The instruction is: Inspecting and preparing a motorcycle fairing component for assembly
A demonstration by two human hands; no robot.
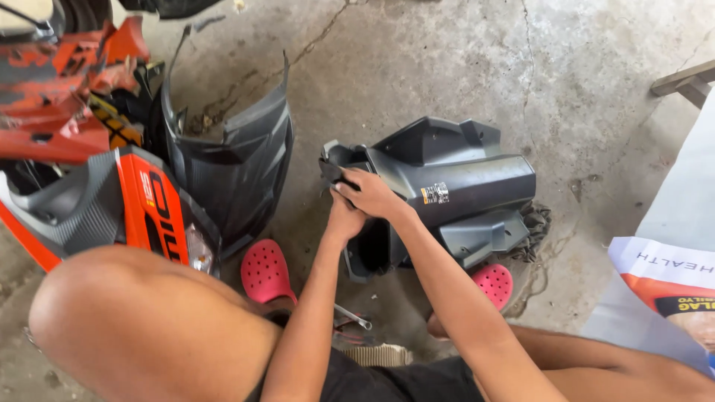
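Down on the cracked concrete floor, seen from the head view, the person squatted with both arms stretched forward to a dark grey plastic scooter panel. It lay on the floor just ahead of the knees, near the middle of the view, with a small sticker on its side. The right hand rested on the panel's left end, its fingers clenched around a small dark part at the edge there; what exactly that part was I could not tell. The left hand sat just under the right, touching it, pressed against the same end of the panel; its fingers were hidden behind the right hand, so I could not tell whether they were clenched or released.

Two pink clogs showed on the person's feet, one left of the arms and one tucked under the panel's right corner. A metal wrench lay on the floor between the legs. Off to the left stood a black mudguard and, beside it, an orange and grey body panel. A printed sack lay at the right edge.
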